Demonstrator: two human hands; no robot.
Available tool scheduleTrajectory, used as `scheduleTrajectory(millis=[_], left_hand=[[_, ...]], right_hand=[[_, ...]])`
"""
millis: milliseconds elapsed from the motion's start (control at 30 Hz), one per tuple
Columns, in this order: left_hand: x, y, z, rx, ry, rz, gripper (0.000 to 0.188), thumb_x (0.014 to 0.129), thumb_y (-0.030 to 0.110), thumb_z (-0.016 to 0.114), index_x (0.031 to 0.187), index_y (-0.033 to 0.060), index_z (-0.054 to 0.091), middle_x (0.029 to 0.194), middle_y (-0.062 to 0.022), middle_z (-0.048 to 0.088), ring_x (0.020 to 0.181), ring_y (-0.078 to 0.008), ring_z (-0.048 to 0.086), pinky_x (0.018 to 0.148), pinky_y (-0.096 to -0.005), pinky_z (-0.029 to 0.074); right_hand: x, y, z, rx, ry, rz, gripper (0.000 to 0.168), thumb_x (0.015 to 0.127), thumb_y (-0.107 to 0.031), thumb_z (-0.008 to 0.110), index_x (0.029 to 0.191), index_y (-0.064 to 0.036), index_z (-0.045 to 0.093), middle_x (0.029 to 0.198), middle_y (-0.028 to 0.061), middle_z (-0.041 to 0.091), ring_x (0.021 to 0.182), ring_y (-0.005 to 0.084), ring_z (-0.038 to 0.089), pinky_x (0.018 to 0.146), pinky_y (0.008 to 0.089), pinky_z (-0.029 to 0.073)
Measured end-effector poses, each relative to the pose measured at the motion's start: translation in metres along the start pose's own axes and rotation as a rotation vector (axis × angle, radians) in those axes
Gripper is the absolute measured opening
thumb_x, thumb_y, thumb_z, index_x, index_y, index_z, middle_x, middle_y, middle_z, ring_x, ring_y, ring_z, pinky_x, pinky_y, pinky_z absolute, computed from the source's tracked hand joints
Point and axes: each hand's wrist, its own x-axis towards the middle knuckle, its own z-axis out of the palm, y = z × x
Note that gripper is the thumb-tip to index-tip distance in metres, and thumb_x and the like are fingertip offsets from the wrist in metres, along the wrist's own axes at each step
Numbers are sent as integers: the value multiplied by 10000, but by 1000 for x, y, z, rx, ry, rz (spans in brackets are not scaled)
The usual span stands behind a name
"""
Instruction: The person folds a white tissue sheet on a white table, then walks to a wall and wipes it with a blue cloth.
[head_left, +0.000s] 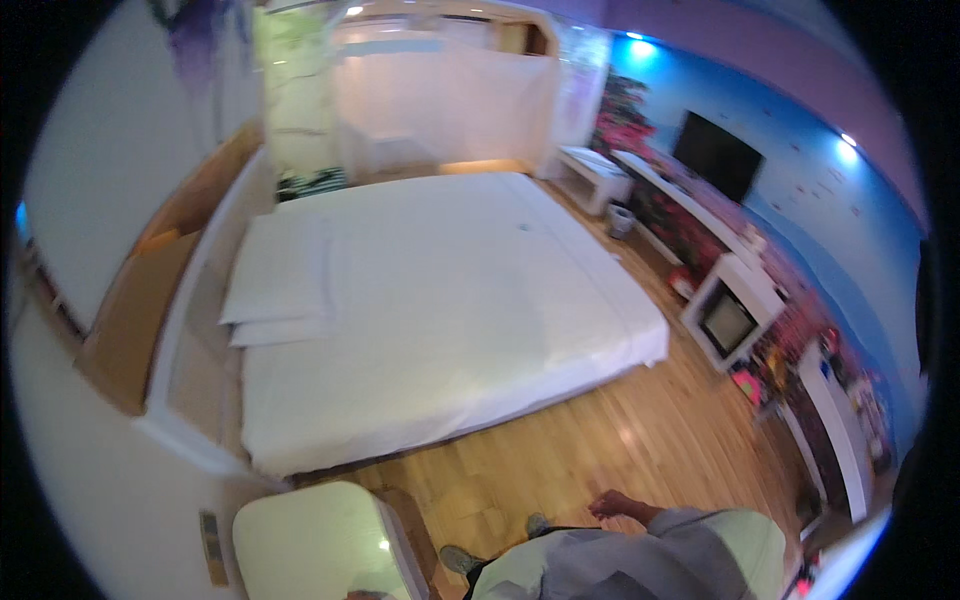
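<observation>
My right hand (611, 505) hangs over the wooden floor beside my body; its fingers look curled, and nothing clear shows in it. Of my left hand (365, 595) only a small part shows at the lower rim, at the front edge of a white bedside table (315, 532); its fingers are hidden. Before me stands a large bed with a white sheet (450, 300). White pillows (277, 270), stacked, lie at the headboard end on the left.
Wooden floor (637, 427) runs between the bed and the right wall. Along that wall are a small bin (619, 221), a white cabinet (750, 289), a shelf with clutter (840, 427) and a wall-mounted television (718, 156). A padded headboard (210, 322) borders the bed.
</observation>
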Motion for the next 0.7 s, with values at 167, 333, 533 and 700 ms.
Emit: scheduleTrajectory(millis=[167,333,533,700], left_hand=[[-10,-7,-11,-90,35,189,166,880,206,602,936,97,714,903,-104,693,884,-237,650,737,-438,525],[-22,-38,-87,-470,-65,1116,141,897,229,601,875,106,667,812,-113,637,768,-278,604,702,-396,511],[-65,52,-206,-964,-299,784,155,925,238,599,914,100,667,846,-95,639,773,-250,597,700,-360,501],[-102,120,-284,-1585,-640,452,171,950,243,597,965,92,675,897,-74,653,802,-213,600,706,-332,494]], right_hand=[[-13,17,12,-45,35,161,270,860,-275,722,1069,-109,760,841,39,754,687,156,717,600,312,570],[-37,28,5,-11,128,225,266,855,-277,729,1050,-99,757,818,40,746,700,151,720,588,307,559],[-24,26,9,66,75,79,170,838,-238,658,755,-97,704,692,59,680,634,177,682,532,352,502],[28,-70,20,-681,149,-416,154,819,-189,663,711,-79,665,704,70,672,606,270,637,522,414,493]])
